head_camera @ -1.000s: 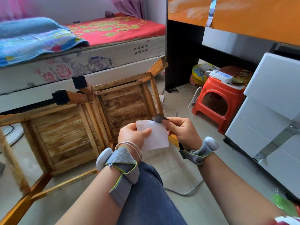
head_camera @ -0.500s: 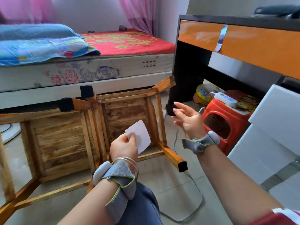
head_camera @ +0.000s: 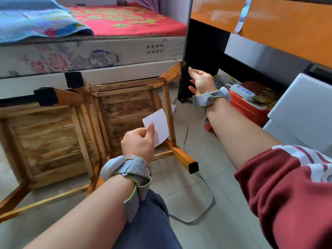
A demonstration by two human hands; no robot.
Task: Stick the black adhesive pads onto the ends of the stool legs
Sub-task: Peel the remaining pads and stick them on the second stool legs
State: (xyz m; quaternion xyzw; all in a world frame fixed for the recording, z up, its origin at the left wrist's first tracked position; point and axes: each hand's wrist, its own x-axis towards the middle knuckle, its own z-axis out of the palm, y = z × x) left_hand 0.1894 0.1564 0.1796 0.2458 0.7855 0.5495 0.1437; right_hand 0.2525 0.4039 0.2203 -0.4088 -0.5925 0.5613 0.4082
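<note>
Two wooden stools lie on their sides on the floor, the right stool (head_camera: pixel 125 105) beside the left stool (head_camera: pixel 45 137). Black pads cover the leg ends at the near right pad (head_camera: pixel 193 167), the upper middle pad (head_camera: pixel 73 79) and the left pad (head_camera: pixel 47 96). My right hand (head_camera: pixel 201 81) holds a black pad (head_camera: pixel 184 77) between fingertips and thumb against the end of the far right leg (head_camera: pixel 172 72). My left hand (head_camera: pixel 139 142) pinches the white backing paper (head_camera: pixel 159 125) over the right stool's underside.
A bed (head_camera: pixel 89 51) runs behind the stools. A black desk with orange drawers (head_camera: pixel 269 24) stands right of the far leg, a red plastic stool (head_camera: pixel 251 108) with a white device and a white cabinet (head_camera: pixel 305 108) beside it. A grey cable (head_camera: pixel 206 209) loops on the floor by my knee (head_camera: pixel 149 221).
My right hand peeled the black pad off the paper and carried it up and away to the far leg end. My left hand lowered the backing paper.
</note>
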